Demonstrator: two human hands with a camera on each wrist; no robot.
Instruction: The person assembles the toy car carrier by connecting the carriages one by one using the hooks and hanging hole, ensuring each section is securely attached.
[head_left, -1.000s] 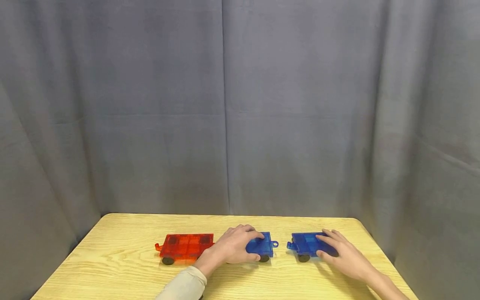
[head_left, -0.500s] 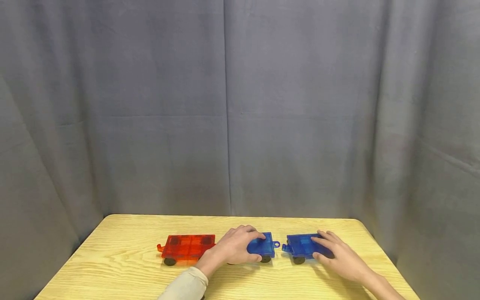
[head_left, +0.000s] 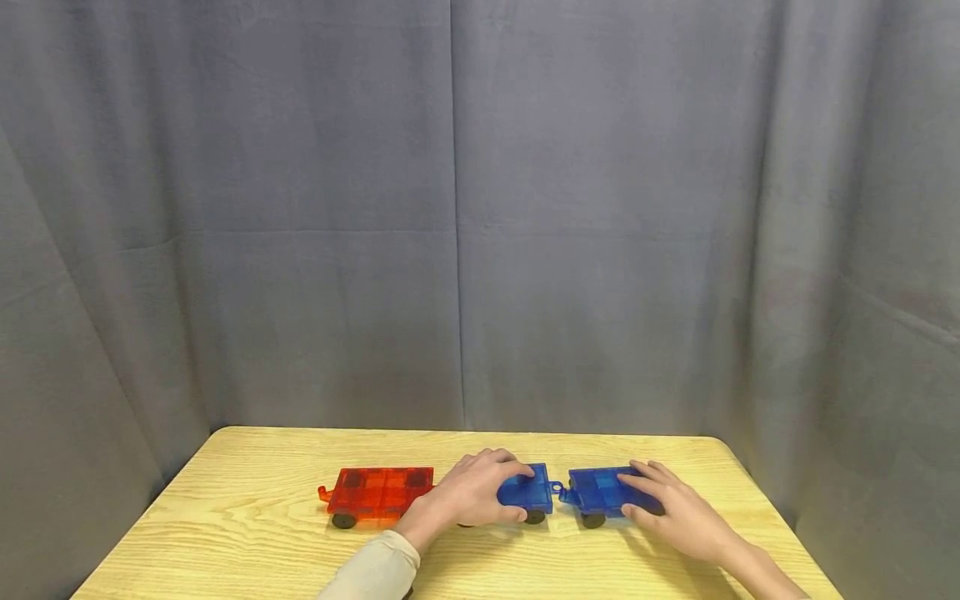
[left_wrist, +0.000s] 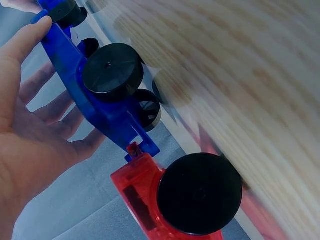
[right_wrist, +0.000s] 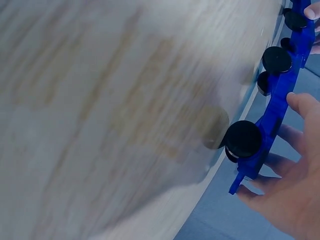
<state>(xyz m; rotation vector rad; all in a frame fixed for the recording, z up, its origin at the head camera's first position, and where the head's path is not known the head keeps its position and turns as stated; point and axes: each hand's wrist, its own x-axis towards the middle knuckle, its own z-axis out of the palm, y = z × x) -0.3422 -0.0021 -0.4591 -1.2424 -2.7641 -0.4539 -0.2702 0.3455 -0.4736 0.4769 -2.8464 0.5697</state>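
Note:
Two blue see-through toy train cars with black wheels stand in a row on the table. My left hand (head_left: 476,492) grips the middle blue car (head_left: 536,490) from above, with the thumb on its near side. A red car (head_left: 382,492) stands left of that hand; its coupling meets the middle car's end in the left wrist view, though the hand hides this in the head view. My right hand (head_left: 678,517) holds the right-hand blue car (head_left: 596,490) by its sides. Its hook (head_left: 568,496) is at the middle car's ring (head_left: 556,487); whether they are linked I cannot tell.
The wood-grain table (head_left: 225,533) has rounded far corners. Grey curtains (head_left: 330,250) hang behind it and along both sides. A light sleeve (head_left: 375,567) covers the left forearm.
The right hand has slid the right-hand blue car leftward, closing the gap to the middle car's ring. The left hand keeps its grip, and the red car stays beside it.

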